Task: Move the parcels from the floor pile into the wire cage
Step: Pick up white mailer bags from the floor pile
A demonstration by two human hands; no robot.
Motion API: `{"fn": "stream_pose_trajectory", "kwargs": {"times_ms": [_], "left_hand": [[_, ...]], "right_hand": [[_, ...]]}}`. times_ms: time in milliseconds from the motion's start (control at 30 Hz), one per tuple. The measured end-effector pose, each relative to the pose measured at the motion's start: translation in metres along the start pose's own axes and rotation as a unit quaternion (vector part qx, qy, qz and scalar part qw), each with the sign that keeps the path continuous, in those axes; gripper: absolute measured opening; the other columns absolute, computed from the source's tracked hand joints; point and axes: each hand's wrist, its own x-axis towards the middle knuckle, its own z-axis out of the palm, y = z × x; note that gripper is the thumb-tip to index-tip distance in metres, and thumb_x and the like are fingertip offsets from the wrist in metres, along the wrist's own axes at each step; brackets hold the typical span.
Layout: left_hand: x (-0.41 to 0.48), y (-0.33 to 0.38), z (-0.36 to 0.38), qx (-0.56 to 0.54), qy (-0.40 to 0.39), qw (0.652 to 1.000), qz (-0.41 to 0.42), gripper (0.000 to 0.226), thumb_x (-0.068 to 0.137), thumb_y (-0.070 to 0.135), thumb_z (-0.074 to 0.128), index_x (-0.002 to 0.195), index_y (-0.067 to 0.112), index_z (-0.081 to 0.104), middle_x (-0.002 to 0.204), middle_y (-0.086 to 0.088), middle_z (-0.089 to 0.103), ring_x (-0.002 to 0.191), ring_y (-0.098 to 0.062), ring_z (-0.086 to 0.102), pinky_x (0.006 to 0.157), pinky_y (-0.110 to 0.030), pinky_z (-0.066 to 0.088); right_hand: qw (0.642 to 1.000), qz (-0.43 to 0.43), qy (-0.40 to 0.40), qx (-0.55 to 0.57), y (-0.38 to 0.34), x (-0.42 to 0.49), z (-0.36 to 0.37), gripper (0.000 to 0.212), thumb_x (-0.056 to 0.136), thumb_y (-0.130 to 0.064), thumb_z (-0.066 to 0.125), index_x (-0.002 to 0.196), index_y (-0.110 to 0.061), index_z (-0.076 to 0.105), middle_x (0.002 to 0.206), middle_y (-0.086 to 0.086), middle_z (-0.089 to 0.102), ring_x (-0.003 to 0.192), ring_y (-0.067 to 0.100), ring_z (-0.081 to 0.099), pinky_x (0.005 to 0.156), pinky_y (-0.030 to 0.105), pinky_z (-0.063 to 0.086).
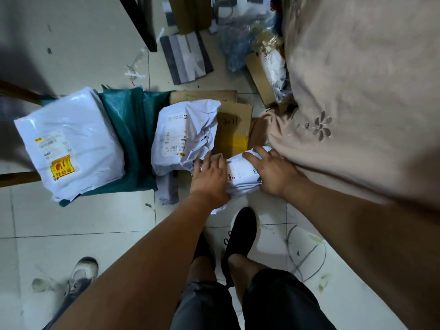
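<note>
Small white parcel (240, 175) at the floor pile, its long axis running from left hand (209, 179) to right hand (273, 172), each hand gripping one end, both equally near.

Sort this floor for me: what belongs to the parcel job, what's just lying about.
Job: small white parcel held by left hand and right hand; crumpled white parcel; large white parcel.
Lying about: green bag, flattened cardboard, crumpled plastic wrap.

Beige cloth (357, 91) is crowding the right, a white parcel (185, 136) the left, cardboard (234, 129) behind; the near floor (83, 222) is seemingly lying open.
</note>
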Motion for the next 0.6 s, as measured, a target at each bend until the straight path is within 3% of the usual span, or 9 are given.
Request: {"fn": "stream_pose_trajectory", "kwargs": {"times_ms": [167,300,600], "left_hand": [[-0.027,-0.003,-0.024,-0.021,0.004,1.0,0.015,0.107,0.073,0.071,0.066,0.153,0.013,0.025,0.156,-0.007,0.039,0.151,-0.029,0.026,0.119,-0.055,0.019],[-0.05,-0.002,-0.056,-0.012,0.019,0.999,0.036,0.106,0.069,0.07,0.07,0.15,0.016,0.029,0.148,-0.004,0.046,0.14,-0.028,0.039,0.111,-0.049,0.03],[-0.082,-0.011,-0.116,0.035,0.017,0.997,0.068,0.097,0.069,0.066,0.074,0.145,0.022,0.034,0.145,-0.001,0.049,0.137,-0.026,0.041,0.106,-0.049,0.03]], "right_hand": [[1.0,0.012,0.011,0.021,-0.009,-0.036,-0.017,0.09,0.083,-0.013,0.067,0.158,-0.032,0.021,0.159,0.003,0.023,0.13,0.037,0.041,0.092,0.042,0.051],[0.999,0.02,0.023,0.035,-0.02,-0.066,-0.039,0.09,0.083,-0.012,0.068,0.158,-0.031,0.021,0.158,0.004,0.023,0.131,0.037,0.04,0.097,0.044,0.05],[0.994,0.046,0.064,0.072,-0.043,-0.106,-0.063,0.094,0.081,-0.02,0.076,0.157,-0.03,0.022,0.157,0.005,0.024,0.13,0.038,0.041,0.094,0.045,0.052]]}}
